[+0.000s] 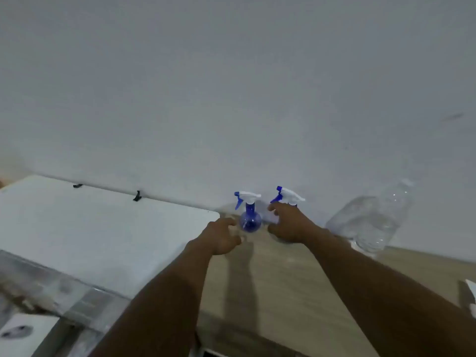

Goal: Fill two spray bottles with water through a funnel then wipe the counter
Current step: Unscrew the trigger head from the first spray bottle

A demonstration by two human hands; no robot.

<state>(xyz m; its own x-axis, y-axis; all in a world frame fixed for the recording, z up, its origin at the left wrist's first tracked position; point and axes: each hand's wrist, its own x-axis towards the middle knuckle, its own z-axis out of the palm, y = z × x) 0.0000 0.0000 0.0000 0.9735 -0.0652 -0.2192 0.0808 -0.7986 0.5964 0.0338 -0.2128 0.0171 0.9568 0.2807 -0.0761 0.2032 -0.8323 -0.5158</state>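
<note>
Reaching toward the far edge of the table (296, 284), both hands go for the spray bottles against the wall. Left hand (222, 238) sits just beside the left spray bottle (249, 215), fingers (229, 222) curled and spread, not yet closed on anything. Right hand (291, 224) covers the body of the right spray bottle (289, 195); fingers look wrapped toward it, but whether contact is made cannot be told, since blur and the hand itself hide it.

Risks, judged: the round bottles are light and stand close together, so a fast grab could tip one into the other or push it against the wall. Trigger heads are still on, and they must come off before any funnel fits. The large clear water bottle (373, 220) stands near the right hand at the back edge; an elbow swing could knock it over.

Counts: two spray bottles, one water bottle, two hands. No funnel or cloth clearly seen; a white scrap (471, 289) at the right edge is unidentifiable.
</note>
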